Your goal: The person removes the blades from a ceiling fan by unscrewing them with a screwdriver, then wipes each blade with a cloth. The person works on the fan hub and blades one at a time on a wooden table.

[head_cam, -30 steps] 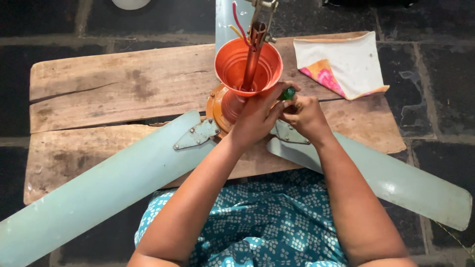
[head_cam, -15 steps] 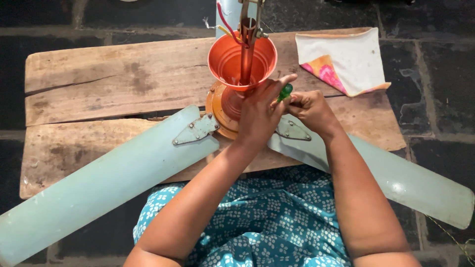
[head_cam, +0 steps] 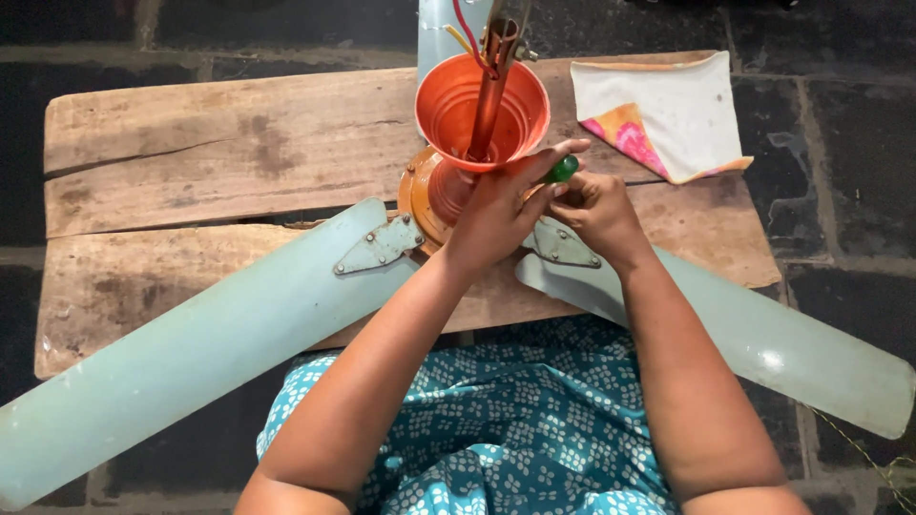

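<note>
Ceiling fan with pale green metal blades (head_cam: 191, 353) lies on the weathered wooden plank table (head_cam: 210, 143), orange down rod (head_cam: 489, 91) standing upright toward the camera. Left hand (head_cam: 496, 215) wraps the orange cone-shaped canopy cup (head_cam: 468, 105). Right hand (head_cam: 596, 210) pinches a green-handled screwdriver (head_cam: 561, 170), handle pointing up and away from the person; tip hidden.

A folded white cloth (head_cam: 668, 105) with a pink-and-orange patch and orange trim lies at the far right corner of the worn wooden desk (head_cam: 219, 143), which stands on dark stone floor (head_cam: 840, 191).
</note>
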